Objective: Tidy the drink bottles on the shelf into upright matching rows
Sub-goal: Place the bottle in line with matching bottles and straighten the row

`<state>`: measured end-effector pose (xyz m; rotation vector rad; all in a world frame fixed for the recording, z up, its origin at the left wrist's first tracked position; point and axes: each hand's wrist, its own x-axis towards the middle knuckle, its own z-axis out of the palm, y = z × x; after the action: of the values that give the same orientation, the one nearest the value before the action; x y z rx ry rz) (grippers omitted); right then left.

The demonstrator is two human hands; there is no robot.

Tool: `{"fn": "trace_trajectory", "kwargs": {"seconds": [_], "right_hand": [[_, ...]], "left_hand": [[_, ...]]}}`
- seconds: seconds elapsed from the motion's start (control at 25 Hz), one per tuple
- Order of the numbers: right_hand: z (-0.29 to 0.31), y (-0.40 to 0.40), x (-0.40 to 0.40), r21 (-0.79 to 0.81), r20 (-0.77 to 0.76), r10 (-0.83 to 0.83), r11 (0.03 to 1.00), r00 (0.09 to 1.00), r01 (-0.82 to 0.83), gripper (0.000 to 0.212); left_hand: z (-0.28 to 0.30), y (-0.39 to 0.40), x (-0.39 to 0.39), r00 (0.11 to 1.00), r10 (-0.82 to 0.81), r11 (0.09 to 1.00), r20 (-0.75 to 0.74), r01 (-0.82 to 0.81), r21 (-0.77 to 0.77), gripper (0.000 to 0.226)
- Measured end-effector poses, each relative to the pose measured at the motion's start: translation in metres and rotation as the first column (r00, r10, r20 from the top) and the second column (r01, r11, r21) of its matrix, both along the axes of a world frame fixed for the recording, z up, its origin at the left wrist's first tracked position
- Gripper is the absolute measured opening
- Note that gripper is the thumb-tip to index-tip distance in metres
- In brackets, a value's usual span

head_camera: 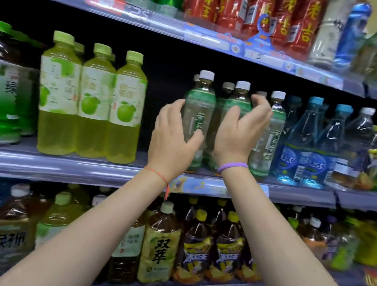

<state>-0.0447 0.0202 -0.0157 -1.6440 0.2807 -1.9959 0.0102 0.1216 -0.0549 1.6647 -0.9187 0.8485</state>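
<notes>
Both hands' grips spread: left hand (173, 138) and right hand (240, 131) flanking white-capped bottles (199, 110), holding nothing.

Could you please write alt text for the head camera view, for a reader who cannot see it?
A person's left hand and right hand, fingers loosely curled, reach around clear white-capped plastic tea bottles with green labels standing upright on the grey middle shelf. Yellow-green apple drink bottles stand to their left and blue water bottles to their right.
</notes>
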Motion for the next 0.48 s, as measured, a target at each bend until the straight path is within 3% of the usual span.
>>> {"fn": "trace_trajectory", "kwargs": {"seconds": [0.12,0.24,0.4,0.48], "right_hand": [[-0.007,-0.034,-0.001,0.246,-0.169,0.254,0.946,0.952,-0.209,0.048],[-0.012,-0.047,-0.002,0.469,-0.284,0.516,0.810,0.808,-0.352,0.062],[-0.009,-0.070,0.001,0.732,-0.177,0.761,0.526,0.625,-0.433,0.074],[-0.011,-0.082,0.004,0.772,-0.166,0.799,0.470,0.578,-0.429,0.075]], "left_hand": [[-0.001,-0.026,-0.005,0.983,-0.025,0.999,-0.185,0.030,0.020,0.082],[0.000,-0.040,-0.004,0.948,-0.031,1.000,-0.317,0.031,-0.004,0.088],[0.000,-0.051,-0.001,0.917,-0.049,0.995,-0.396,0.010,-0.100,0.087],[-0.001,-0.051,0.003,0.901,-0.073,0.989,-0.427,0.010,-0.148,0.087]]}}
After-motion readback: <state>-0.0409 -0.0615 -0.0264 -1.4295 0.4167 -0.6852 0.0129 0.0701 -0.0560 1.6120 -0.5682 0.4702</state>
